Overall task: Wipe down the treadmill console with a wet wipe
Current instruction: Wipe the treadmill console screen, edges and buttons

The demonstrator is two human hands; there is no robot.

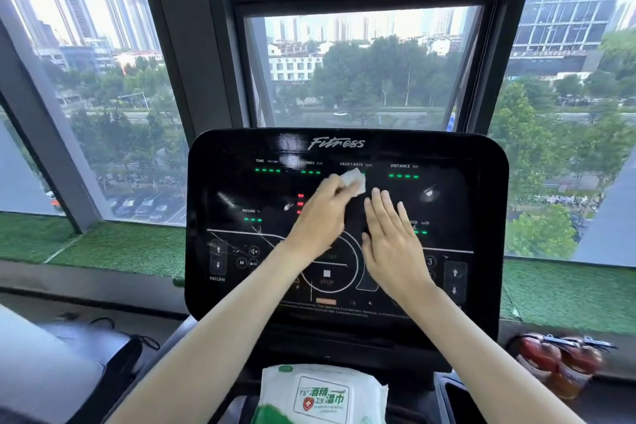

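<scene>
Left hand (pixel 321 213) presses folded wet wipe (pixel 354 181) against treadmill console (pixel 241 189); right hand (pixel 392 237) flat on panel beside it.

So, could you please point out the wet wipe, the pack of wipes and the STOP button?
wet wipe (pixel 355 181), head view, on its exposed white corner.
pack of wipes (pixel 321 396), head view, on its printed label.
STOP button (pixel 327 274), head view, on its white square.

Both my bare forearms reach forward, converging. My left hand (pixel 318 217) curls its fingers round the wet wipe (pixel 353 180), knuckles up. My right hand (pixel 392 241) lies just beside it, flat, fingers straight and together, palm down
</scene>
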